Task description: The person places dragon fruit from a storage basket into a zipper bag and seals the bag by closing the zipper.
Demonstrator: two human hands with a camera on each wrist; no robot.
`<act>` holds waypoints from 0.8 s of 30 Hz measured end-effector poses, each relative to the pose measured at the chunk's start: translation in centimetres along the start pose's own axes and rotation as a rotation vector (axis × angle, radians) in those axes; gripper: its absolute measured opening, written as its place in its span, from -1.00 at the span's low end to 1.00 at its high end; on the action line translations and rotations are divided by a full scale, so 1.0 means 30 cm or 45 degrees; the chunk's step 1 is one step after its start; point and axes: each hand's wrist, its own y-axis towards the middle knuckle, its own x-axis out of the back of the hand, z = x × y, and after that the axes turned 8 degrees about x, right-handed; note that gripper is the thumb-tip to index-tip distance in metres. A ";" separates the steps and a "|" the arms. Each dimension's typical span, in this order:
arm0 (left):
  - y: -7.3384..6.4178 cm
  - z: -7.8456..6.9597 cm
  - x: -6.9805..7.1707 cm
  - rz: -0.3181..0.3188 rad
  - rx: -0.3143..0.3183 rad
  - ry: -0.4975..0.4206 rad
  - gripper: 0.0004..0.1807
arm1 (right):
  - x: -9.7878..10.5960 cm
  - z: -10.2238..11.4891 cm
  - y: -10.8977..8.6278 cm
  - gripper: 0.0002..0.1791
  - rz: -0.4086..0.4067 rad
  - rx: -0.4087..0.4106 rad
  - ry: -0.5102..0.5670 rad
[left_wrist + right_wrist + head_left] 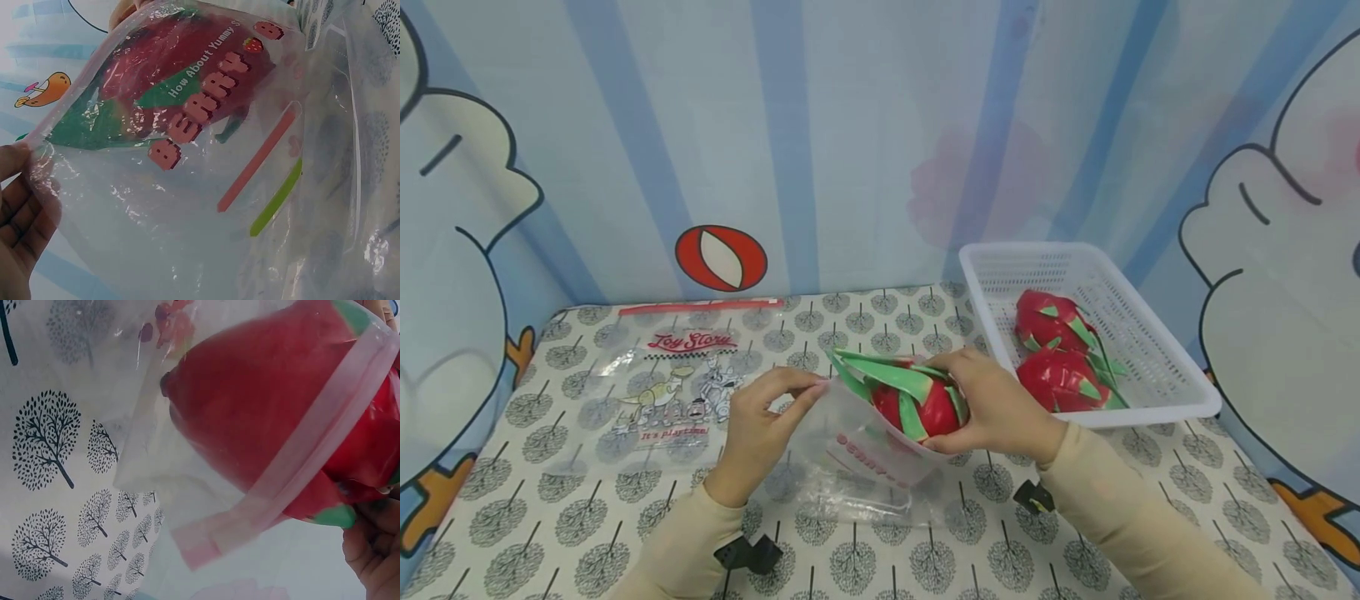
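The right hand (1000,408) wraps its fingers around a red dragon fruit (917,400) with green scales, gripping it from the side nearest the white basket (1180,400), and the fruit sits halfway into the mouth of a clear zip bag (865,458). The left hand (763,425), on the far side of the fruit from the basket, pinches the bag's rim between thumb and fingertips, holding the mouth up. The left wrist view shows the fruit (181,69) through the plastic, behind pink lettering; the right wrist view shows the pink zip strip (300,469) lying across the fruit's red skin. The bag's lower end rests on the tree-patterned table (550,517), just in front of the basket's near-left corner. Inside the basket lie two more dragon fruits (1060,354), touching each other. Well to the left of the basket, a second flat printed bag (662,392) lies on the table.
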 end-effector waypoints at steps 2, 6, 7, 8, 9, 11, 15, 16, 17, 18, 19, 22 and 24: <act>0.000 -0.002 -0.001 -0.009 0.007 -0.007 -0.97 | -0.002 -0.001 0.003 -0.08 0.017 -0.003 -0.023; 0.002 -0.007 -0.002 -0.027 -0.010 -0.018 -0.87 | -0.007 -0.008 0.006 -0.09 0.050 0.004 -0.086; 0.004 -0.006 -0.003 -0.029 -0.022 -0.018 -0.87 | -0.008 -0.010 0.007 -0.09 0.056 0.010 -0.103; 0.004 -0.006 -0.003 -0.030 -0.031 -0.017 -0.88 | -0.009 -0.011 0.007 -0.09 0.061 0.015 -0.120; 0.005 -0.005 -0.004 -0.033 -0.043 -0.015 -0.88 | -0.009 -0.012 0.008 -0.08 0.065 0.020 -0.135; 0.005 -0.005 -0.007 -0.038 -0.056 -0.015 -0.86 | -0.013 -0.015 0.009 -0.08 0.077 0.026 -0.169; 0.001 0.001 -0.016 -0.048 -0.083 0.006 -0.82 | -0.026 -0.023 0.012 -0.07 0.119 0.046 -0.249; -0.001 0.002 -0.018 -0.051 -0.088 0.008 -0.83 | -0.030 -0.025 0.012 -0.07 0.129 0.049 -0.269; -0.003 0.006 -0.020 -0.050 -0.090 0.013 -0.85 | -0.033 -0.027 0.011 -0.08 0.136 0.057 -0.286; -0.006 0.009 -0.023 -0.052 -0.092 0.016 -0.86 | -0.037 -0.029 0.010 -0.08 0.140 0.063 -0.300; -0.008 0.013 -0.025 -0.050 -0.087 0.016 -0.89 | -0.040 -0.031 0.010 -0.09 0.145 0.068 -0.312; -0.013 0.019 -0.028 -0.043 -0.069 0.024 -0.91 | -0.047 -0.034 0.007 -0.10 0.154 0.081 -0.339; -0.016 0.020 -0.029 -0.037 -0.049 0.029 -0.90 | -0.049 -0.035 0.007 -0.11 0.162 0.090 -0.354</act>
